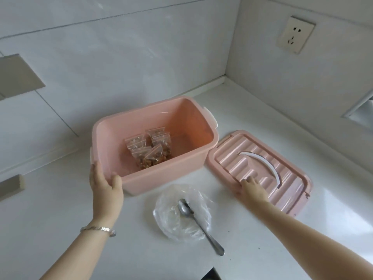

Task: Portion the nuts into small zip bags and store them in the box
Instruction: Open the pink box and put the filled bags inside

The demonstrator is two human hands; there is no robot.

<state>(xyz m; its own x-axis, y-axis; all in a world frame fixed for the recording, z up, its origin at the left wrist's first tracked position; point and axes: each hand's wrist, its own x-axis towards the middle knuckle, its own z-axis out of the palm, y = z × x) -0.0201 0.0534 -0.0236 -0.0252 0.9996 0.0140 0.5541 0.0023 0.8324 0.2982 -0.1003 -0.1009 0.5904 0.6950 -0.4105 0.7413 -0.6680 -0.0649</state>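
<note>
A pink plastic box stands open on the white counter. Several small zip bags of nuts lie on its floor, toward the near left. My left hand grips the box's near left corner, thumb over the rim. The pink ribbed lid with a white handle lies flat to the right of the box. My right hand holds the lid's near left edge, fingers on top. In front of the box lies a nearly empty clear plastic bag with a metal spoon resting on it.
The white counter runs into a tiled corner, with walls behind and to the right. A wall socket sits high on the right wall. A beige block lies at the far left. A dark gap shows at the counter's near edge.
</note>
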